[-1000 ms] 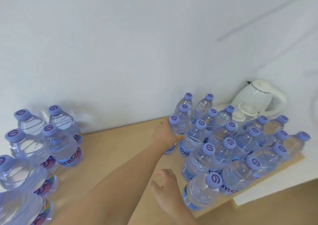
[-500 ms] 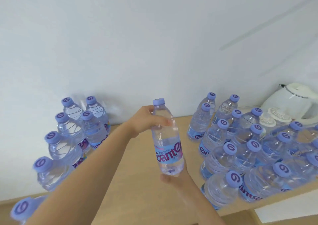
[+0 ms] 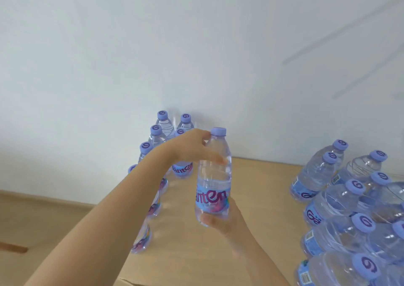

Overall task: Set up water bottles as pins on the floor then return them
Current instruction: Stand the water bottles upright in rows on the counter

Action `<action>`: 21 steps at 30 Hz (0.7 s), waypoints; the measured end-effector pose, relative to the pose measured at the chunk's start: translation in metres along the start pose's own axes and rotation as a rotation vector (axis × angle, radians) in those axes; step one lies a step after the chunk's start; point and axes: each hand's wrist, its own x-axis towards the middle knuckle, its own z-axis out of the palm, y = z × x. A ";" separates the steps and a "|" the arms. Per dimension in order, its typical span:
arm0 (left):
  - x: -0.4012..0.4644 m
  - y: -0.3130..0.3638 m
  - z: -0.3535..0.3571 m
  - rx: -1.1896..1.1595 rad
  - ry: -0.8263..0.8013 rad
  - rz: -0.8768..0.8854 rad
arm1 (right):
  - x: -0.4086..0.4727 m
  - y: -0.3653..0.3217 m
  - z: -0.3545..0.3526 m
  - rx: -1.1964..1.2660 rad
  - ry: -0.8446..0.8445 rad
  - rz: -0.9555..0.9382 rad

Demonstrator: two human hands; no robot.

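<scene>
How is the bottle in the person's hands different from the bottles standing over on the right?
The held bottle is lifted above the wooden surface, gripped near its neck by the left hand and at its base by the right hand; the right-side bottles stand on the surface untouched. The held bottle is alone; those crowd together. All share purple caps, clear bodies and blue labels.

The left arm reaches in from the lower left, bare forearm stretched forward and upward across the view. The left hand (image 3: 192, 147) grips the water bottle (image 3: 215, 176) high on its shoulder just below the cap, thumb laid across the front. The right arm rises from the bottom edge, and the right hand (image 3: 223, 222) cups the bottle's base from beneath, its fingers (image 3: 207, 221) curled round the bottom.
</scene>
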 end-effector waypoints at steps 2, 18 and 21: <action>-0.002 -0.003 -0.005 0.117 0.054 -0.045 | 0.008 0.002 0.004 -0.021 0.003 -0.010; -0.006 -0.059 -0.040 0.399 0.140 -0.104 | 0.095 0.058 0.011 -0.247 0.061 0.228; -0.002 -0.065 -0.044 0.499 0.114 -0.103 | 0.101 0.068 0.012 -0.354 0.071 0.229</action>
